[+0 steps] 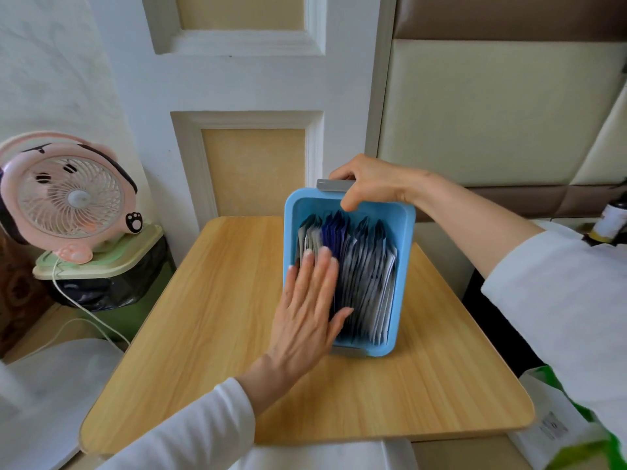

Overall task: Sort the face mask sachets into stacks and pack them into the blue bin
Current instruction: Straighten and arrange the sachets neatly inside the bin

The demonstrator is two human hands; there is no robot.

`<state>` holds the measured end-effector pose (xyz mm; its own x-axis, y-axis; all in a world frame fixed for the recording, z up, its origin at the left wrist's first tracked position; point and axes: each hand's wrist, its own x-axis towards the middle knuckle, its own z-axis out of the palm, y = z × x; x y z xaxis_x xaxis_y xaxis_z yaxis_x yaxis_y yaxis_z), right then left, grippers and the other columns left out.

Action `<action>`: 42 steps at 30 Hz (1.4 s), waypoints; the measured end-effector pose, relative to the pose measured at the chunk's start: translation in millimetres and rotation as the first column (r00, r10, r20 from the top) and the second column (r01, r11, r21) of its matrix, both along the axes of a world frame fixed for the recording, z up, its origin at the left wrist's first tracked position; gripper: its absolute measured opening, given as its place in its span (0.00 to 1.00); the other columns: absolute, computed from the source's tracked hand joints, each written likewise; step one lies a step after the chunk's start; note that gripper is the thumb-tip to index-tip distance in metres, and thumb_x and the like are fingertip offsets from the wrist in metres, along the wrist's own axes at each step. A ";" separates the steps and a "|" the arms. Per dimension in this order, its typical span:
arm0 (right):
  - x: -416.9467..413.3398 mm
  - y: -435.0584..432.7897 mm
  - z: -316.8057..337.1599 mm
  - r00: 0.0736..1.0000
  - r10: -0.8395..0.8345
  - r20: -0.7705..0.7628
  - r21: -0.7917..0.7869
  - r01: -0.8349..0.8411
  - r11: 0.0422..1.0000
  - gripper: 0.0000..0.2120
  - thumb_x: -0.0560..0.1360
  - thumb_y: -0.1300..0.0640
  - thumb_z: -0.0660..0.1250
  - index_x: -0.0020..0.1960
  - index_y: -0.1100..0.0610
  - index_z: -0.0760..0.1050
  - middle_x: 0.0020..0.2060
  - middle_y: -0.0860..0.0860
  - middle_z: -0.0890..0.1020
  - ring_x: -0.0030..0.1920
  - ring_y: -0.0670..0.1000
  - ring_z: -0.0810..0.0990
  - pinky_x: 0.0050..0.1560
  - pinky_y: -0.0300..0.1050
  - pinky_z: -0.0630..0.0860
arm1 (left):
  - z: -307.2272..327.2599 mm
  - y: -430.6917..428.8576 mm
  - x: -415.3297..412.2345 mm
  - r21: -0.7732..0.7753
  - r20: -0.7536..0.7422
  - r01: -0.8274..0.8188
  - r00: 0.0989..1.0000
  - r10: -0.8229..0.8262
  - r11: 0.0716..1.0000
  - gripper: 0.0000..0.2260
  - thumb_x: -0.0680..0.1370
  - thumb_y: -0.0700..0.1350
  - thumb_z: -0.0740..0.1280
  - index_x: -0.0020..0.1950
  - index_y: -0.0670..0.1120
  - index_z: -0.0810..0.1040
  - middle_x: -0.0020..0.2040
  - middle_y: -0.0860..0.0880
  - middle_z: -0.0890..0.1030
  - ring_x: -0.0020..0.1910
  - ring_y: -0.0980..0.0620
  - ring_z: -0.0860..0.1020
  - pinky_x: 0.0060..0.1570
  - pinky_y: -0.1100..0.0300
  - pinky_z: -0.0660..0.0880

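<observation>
The blue bin is tipped up on its near end on the wooden table, its opening facing me. Face mask sachets fill it in upright rows, grey and white at the sides and dark blue in the middle. My right hand grips the bin's far rim at its grey handle. My left hand lies flat with straight fingers, pressing on the left rows of sachets.
A pink desk fan stands on a green-lidded waste bin at the left, its white cord trailing down. A dark bottle stands at the right edge. A white and green bag lies near the table's front right corner.
</observation>
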<state>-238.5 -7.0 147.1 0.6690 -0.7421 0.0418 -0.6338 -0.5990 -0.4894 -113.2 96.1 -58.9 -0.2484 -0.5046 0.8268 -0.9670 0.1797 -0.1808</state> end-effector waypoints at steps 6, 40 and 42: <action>-0.6 -0.2 -0.9 1.000 0.008 0.005 0.006 -0.008 1.000 0.11 0.64 0.69 0.64 0.30 0.54 0.68 0.27 0.48 0.68 0.29 0.47 0.65 0.32 0.41 0.62 | 8.0 -42.2 6.0 0.032 0.365 0.031 0.930 -0.040 0.999 0.28 0.82 0.58 0.46 0.78 0.47 0.45 0.78 0.50 0.39 0.77 0.49 0.43 0.75 0.46 0.42; -2.1 0.9 2.1 1.000 -0.019 -0.008 -0.006 0.019 1.000 0.17 0.65 0.68 0.65 0.27 0.48 0.71 0.25 0.43 0.70 0.29 0.45 0.67 0.33 0.40 0.63 | 9.8 -30.0 -26.0 0.176 0.419 0.061 0.898 -0.131 0.983 0.31 0.81 0.60 0.50 0.77 0.42 0.48 0.78 0.46 0.46 0.77 0.47 0.46 0.75 0.47 0.45; -2.5 1.5 1.4 1.000 -0.017 -0.006 -0.025 0.017 1.000 0.17 0.66 0.67 0.66 0.30 0.46 0.71 0.29 0.43 0.72 0.30 0.46 0.68 0.33 0.40 0.64 | 16.4 -16.8 -17.4 0.129 0.310 0.235 0.913 -0.264 0.963 0.28 0.81 0.53 0.55 0.77 0.43 0.51 0.78 0.47 0.50 0.77 0.48 0.48 0.75 0.46 0.46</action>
